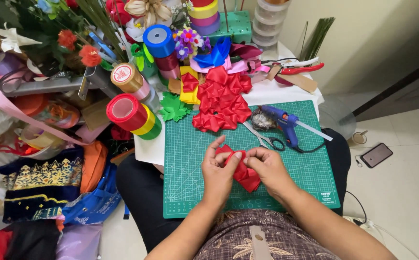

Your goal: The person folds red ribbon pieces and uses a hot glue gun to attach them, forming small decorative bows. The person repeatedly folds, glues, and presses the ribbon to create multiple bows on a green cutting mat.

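Both my hands meet over a green cutting mat and pinch a folded piece of red satin ribbon. My left hand grips the ribbon's upper left fold with thumb and fingers. My right hand presses the fold from the right. A pile of folded red ribbon petals lies at the mat's far edge. Scissors and a blue glue gun rest on the mat just beyond my hands.
Ribbon spools in red, yellow, green, gold and blue stand at the left and back. Artificial flowers, a green foam block and red-handled pliers are at the back. A phone lies on the floor at the right.
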